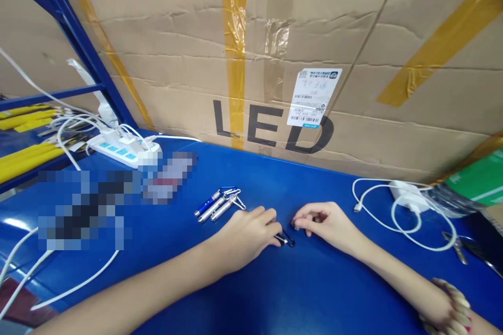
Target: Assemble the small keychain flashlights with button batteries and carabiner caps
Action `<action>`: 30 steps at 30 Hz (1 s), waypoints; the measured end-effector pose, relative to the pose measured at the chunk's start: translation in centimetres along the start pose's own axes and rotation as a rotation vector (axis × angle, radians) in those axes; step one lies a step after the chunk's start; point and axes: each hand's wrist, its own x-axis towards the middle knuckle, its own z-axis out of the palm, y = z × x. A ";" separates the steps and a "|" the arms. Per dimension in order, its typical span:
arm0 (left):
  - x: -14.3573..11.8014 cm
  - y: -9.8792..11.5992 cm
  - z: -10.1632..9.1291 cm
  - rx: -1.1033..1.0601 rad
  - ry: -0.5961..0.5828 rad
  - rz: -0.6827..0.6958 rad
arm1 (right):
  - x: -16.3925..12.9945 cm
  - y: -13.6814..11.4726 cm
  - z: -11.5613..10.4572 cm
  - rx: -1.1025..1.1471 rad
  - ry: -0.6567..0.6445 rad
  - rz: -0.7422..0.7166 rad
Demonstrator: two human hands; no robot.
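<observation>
Just above the blue table (251, 293), my left hand (251, 233) is closed around a black keychain penlight (280, 238). Only its end shows past my fingers, with a small black carabiner clip (291, 242) on it. To the right, my right hand (326, 222) pinches a tiny silvery piece (296, 227) between thumb and fingertips; it is too small to name surely. The two hands are a short way apart, with the clip between them. Beyond my left hand lie a blue penlight (207, 204) and two silver penlights (223, 208), side by side with their clips pointing away.
A large taped cardboard box (176, 73) marked LED walls off the back. A white power strip (118, 149) with cables sits at the back left, beside blurred items. On the right are a white adapter (408, 196) with looped cable and a green box (479, 178).
</observation>
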 end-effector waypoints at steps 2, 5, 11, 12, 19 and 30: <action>-0.1 -0.1 0.4 0.014 0.025 0.023 | -0.2 0.1 0.2 0.021 0.051 -0.001; 0.0 -0.1 0.8 -0.064 0.070 -0.007 | -0.6 0.2 0.8 0.051 0.161 0.000; 0.0 0.4 1.0 -0.402 0.211 -0.170 | -1.9 -0.4 2.5 0.043 0.275 -0.011; 0.0 0.5 1.1 -0.429 0.219 -0.192 | -2.0 -0.5 2.7 0.022 0.285 -0.021; -0.4 1.7 1.1 -0.520 0.238 -0.220 | -2.6 -0.7 1.9 -0.222 0.304 -0.167; -0.9 3.2 0.9 -0.697 0.363 -0.088 | -4.4 -2.0 2.0 -0.508 0.195 -0.252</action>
